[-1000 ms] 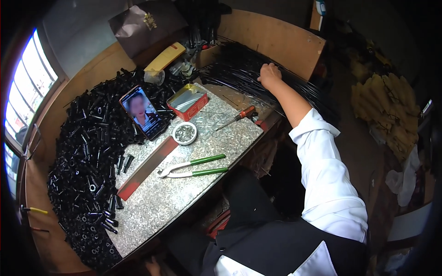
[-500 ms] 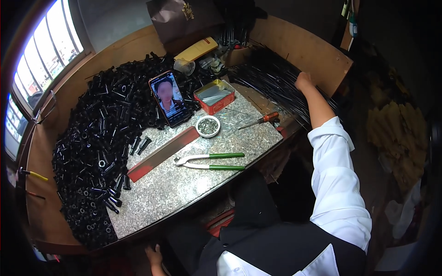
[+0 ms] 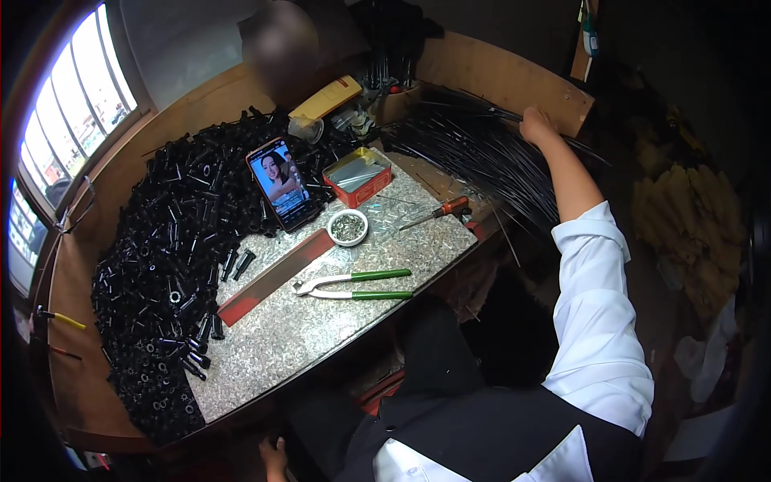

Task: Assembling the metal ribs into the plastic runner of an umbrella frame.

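Note:
My right hand [image 3: 538, 126] reaches to the far right of the bench, closed on thin black rods. These come from a spread pile of long black rods [image 3: 474, 149] and stick out past both sides of the fist. Low beside my lap, my left hand [image 3: 274, 456] hangs with thumb and forefinger apart and nothing visible in it; its other fingers are partly hidden. Green-handled pincers [image 3: 353, 284] lie on a speckled stone slab [image 3: 273, 361], nearer to me than a white bowl of small metal bits [image 3: 348, 228].
A large heap of black tubular parts [image 3: 177, 209] covers the bench's left side. A phone [image 3: 279, 185] leans against it, near a red tin [image 3: 358, 178]. A red-edged bar [image 3: 275, 278] and a screwdriver [image 3: 434, 213] lie on the slab. Wooden boards [image 3: 498, 72] wall the bench.
My right hand stays at the rod pile, and rods there have shifted, some now tilting off the bench edge. The view has swung slightly right. The phone's picture has changed.

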`<state>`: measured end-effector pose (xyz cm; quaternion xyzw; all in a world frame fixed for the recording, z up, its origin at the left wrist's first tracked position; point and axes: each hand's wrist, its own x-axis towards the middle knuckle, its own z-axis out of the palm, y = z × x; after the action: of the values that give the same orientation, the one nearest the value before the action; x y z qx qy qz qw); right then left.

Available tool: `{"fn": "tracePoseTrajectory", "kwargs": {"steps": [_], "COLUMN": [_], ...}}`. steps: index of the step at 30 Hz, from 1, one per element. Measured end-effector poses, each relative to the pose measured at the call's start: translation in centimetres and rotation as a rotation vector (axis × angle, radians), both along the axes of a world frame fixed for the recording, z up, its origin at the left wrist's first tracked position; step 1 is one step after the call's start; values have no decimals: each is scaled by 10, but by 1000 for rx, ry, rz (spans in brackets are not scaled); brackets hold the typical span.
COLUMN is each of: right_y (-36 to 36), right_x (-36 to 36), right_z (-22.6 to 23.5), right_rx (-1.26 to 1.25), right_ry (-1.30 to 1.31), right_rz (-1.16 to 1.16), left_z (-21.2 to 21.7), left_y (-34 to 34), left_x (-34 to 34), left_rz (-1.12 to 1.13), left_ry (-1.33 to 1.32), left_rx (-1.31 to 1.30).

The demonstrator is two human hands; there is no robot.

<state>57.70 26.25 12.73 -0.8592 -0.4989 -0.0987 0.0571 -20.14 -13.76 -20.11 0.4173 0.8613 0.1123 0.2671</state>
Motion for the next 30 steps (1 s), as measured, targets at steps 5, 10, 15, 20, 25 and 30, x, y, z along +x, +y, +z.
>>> {"fn": "tracePoseTrajectory", "kwargs": {"steps": [5, 10, 15, 20, 25, 30], "right_y": [-26, -41, -49, -54, -50, -55], "right_x": [-6, -12, -20, -21, -37, -94], "right_z": [20, 27, 41, 58, 71, 89], "right_rx": [1, 114, -111, 190, 338, 426], "right_ry": [81, -147, -144, -138, 6, 76], "right_rz": [-6, 35, 50, 77, 190, 438], "left_z": [13, -12, -23, -6, 14, 146], "left_y": [5, -2, -6, -5, 5, 48], "left_x": [5, -16, -28, -18, -8, 81], "left_rz": [-52, -118, -155, -157, -305, -401], "left_ry": [35, 51, 66, 46, 121, -65], "left_rx": [-21, -24, -19, -64, 59, 235]}}
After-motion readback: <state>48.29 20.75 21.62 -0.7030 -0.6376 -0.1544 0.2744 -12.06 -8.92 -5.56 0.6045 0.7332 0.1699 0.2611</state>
